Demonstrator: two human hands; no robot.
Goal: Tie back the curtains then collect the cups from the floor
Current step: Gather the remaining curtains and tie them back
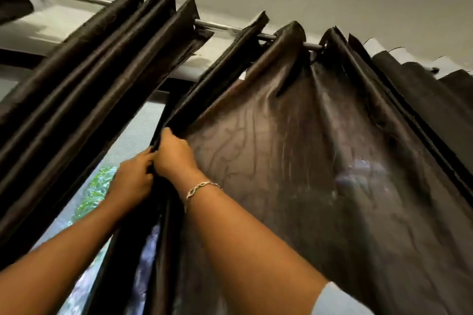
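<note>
While both hands work high near the rod, the left hand and right hand curl tight around the right curtain's leading edge, probably gathering folds for tying back. No cups are visible.

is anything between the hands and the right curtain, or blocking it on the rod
Nothing visible. The left hand and right hand grip the inner edge of the right curtain, and the rod carries only that curtain's own folds toward the right. The left curtain hangs apart.
</note>
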